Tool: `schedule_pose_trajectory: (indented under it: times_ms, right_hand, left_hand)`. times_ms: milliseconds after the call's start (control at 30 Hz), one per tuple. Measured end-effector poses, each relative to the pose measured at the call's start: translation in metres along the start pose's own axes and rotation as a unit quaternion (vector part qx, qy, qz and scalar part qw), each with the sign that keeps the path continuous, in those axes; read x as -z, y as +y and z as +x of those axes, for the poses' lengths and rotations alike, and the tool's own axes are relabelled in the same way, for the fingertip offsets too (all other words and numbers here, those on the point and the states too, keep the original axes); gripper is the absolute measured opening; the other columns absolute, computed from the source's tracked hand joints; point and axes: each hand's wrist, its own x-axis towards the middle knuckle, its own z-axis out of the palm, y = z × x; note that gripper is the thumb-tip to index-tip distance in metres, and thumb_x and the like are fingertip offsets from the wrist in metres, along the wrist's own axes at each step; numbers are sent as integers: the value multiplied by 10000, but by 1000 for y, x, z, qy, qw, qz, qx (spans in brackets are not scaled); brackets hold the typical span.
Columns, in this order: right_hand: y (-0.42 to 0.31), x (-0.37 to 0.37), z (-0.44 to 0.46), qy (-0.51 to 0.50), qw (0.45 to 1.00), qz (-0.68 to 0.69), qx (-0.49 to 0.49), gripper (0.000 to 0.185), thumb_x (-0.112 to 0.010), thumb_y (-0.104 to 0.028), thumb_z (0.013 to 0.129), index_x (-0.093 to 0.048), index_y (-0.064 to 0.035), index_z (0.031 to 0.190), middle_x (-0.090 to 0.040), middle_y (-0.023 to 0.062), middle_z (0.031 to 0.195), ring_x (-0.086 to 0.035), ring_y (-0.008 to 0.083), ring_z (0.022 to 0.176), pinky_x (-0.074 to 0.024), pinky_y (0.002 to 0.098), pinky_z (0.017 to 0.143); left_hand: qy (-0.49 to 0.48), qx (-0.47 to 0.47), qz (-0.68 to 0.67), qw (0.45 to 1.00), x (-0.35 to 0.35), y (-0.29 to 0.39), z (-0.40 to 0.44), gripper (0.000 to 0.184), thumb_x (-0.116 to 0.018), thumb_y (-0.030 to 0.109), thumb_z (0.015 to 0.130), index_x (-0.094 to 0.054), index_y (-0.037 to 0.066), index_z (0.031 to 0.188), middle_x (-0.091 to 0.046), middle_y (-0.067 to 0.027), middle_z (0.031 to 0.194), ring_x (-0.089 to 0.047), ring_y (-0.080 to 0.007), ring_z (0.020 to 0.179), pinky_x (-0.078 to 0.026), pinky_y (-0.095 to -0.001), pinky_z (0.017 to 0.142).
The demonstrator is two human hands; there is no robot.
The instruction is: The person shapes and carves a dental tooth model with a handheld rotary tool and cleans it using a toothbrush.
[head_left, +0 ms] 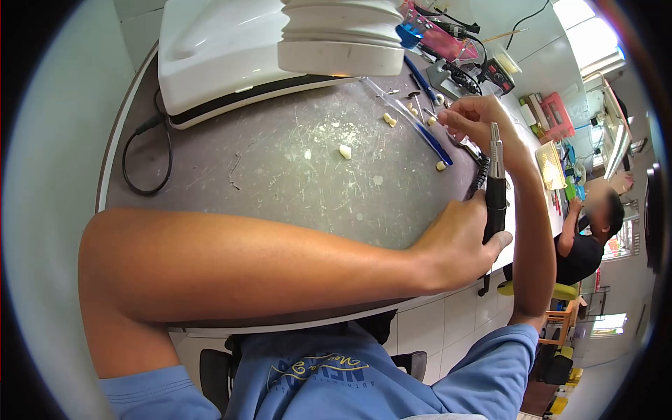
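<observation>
My left hand is wrapped around a black handpiece, whose silver tip points up. Its coiled cord shows beside the hand. Farther up, my right hand has thumb and fingers pinched together low over the bench. Whatever sits between those fingertips is too small to make out. Near them lie a cream tooth-shaped piece, a small disc on a thin shank and a blue-handled tool. Another pale tooth-shaped piece rests mid-bench.
A white machine with a ribbed white hose stands at the back left. A black cable loops on the grey bench. A control box and pink basket are behind. A co-worker sits at right.
</observation>
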Motion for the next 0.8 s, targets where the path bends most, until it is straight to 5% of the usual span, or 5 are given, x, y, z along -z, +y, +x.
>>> schedule_pose_trajectory:
  times_ms: [133, 400, 533, 633, 800]
  right_hand:
    - [-17, -12, 1, 142, 963, -206, 102, 150, -681, -170, 820, -698, -25, 856, -668, 112, 684, -638, 240, 608, -488, 333, 616]
    - [-22, -9, 13, 77, 952, -267, 131, 100, -649, -113, 804, -682, -21, 824, -681, 135, 785, -671, 287, 733, -518, 374, 701]
    - [-25, 12, 3, 94, 990, 79, 65, 129, -637, -152, 898, -625, -30, 939, -681, 35, 803, -637, 64, 693, -453, 179, 553]
    - [-39, 22, -18, 99, 976, 174, 81, 195, -654, -168, 903, -643, -19, 1028, -681, 39, 812, -642, 74, 686, -474, 175, 576]
    - [-50, 29, -36, 85, 974, 191, 90, 233, -671, -182, 896, -645, -20, 1061, -680, 51, 826, -645, 80, 691, -490, 181, 589]
  left_hand:
    - [0, -9, 7, 1000, -2, -3, 1, 351, -655, 132, 830, -512, -128, 1017, -619, -301, 793, -628, -457, 798, -494, -479, 744]
    - [-3, -18, 17, 1000, -1, -1, 1, 356, -648, 149, 837, -514, -122, 1024, -622, -307, 811, -618, -470, 814, -489, -491, 769]
    - [4, -11, 41, 999, -3, -5, 1, 339, -650, 195, 859, -500, -75, 999, -628, -216, 713, -646, -343, 660, -486, -422, 636]
    - [-19, 37, 31, 999, 0, 0, 1, 385, -634, 212, 850, -521, -115, 1019, -622, -322, 830, -617, -476, 841, -489, -500, 780]
    - [-27, 41, 57, 997, 0, 2, 0, 407, -634, 237, 851, -521, -121, 1009, -625, -315, 821, -621, -479, 839, -494, -504, 772]
